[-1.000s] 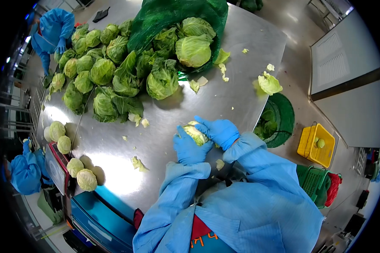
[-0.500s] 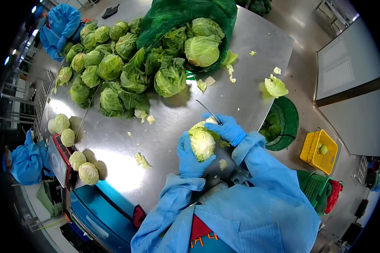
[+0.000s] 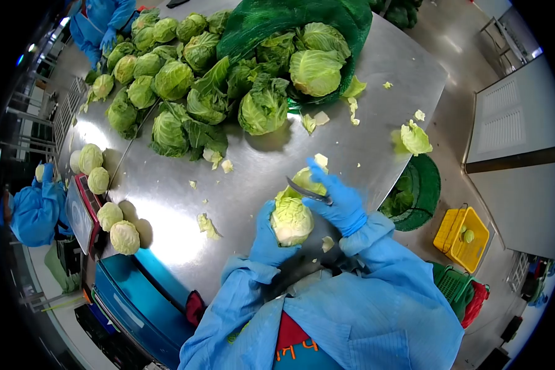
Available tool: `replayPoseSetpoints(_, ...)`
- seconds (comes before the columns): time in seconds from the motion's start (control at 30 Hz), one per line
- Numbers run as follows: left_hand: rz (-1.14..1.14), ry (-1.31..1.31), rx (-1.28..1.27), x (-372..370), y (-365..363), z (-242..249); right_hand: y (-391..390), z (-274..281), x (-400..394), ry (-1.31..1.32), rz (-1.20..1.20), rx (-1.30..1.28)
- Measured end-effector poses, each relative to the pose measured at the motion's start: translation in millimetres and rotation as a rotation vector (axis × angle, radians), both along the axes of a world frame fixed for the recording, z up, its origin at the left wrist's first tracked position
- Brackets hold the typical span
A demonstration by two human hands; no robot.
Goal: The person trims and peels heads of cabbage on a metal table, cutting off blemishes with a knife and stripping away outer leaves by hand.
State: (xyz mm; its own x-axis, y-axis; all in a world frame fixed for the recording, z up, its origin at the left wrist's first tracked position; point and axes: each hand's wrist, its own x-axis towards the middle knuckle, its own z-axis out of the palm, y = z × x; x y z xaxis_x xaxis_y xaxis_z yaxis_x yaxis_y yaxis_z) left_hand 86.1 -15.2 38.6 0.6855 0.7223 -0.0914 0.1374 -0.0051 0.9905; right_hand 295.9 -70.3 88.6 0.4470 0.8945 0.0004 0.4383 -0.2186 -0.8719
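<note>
A pale, trimmed cabbage (image 3: 291,221) rests in my gloved left hand (image 3: 265,239), whose fingers wrap its left side and underside. My gloved right hand (image 3: 340,202) grips a small knife (image 3: 304,192) with a curved dark blade pointing left, over the cabbage's top edge. Between the blade and my raised right fingers, a light green leaf (image 3: 307,177) stands away from the head. The knife's handle is hidden in my palm. Just below my right hand, a leaf scrap (image 3: 328,244) lies on the steel table (image 3: 240,185).
Untrimmed cabbages (image 3: 172,80) and a green mesh sack (image 3: 290,18) cover the far side. Several peeled cabbages (image 3: 98,180) sit left, near a scale (image 3: 82,213). A green bin (image 3: 427,191) and yellow basket (image 3: 472,237) stand right. Co-workers (image 3: 34,213) are at the left.
My right hand has turned, and the blade now points left instead of up. The leaf has come away from the cabbage's top. The head camera's view has shifted slightly.
</note>
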Motion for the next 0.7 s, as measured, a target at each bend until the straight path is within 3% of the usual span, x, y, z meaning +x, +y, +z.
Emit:
replayPoseSetpoints(0.07,-0.054,-0.043,-0.212,-1,11,6,4,-33,-10,0.215,0.072,0.037)
replayPoseSetpoints(0.1,-0.069,-0.064,-0.232,-7,14,5,9,-50,-6,0.373,0.131,-0.106)
replayPoseSetpoints(0.2,-0.082,-0.125,-0.12,-27,22,-11,18,-68,-9,0.007,0.244,-0.142)
replayPoseSetpoints(0.3,0.056,-0.358,-0.312,-39,21,-16,15,-68,-14,-0.067,0.215,-0.227)
replayPoseSetpoints(0.43,0.233,-0.522,-0.82,-48,20,-11,-8,-71,4,-0.165,0.062,-0.206)
replayPoseSetpoints(0.53,0.306,-0.442,-0.725,-48,25,-10,-49,-61,40,-0.239,-0.151,-0.148)
replayPoseSetpoints(0.6,0.214,-0.261,-0.487,-46,31,-8,-87,-56,76,-0.378,-0.23,-0.193)
replayPoseSetpoints(0.67,0.067,-0.131,-0.3,-41,36,1,-129,-74,104,-0.751,-0.43,-0.336)
replayPoseSetpoints(0.7,-0.045,-0.093,-0.231,-35,39,12,-121,-51,98,-0.654,-0.451,-0.367)
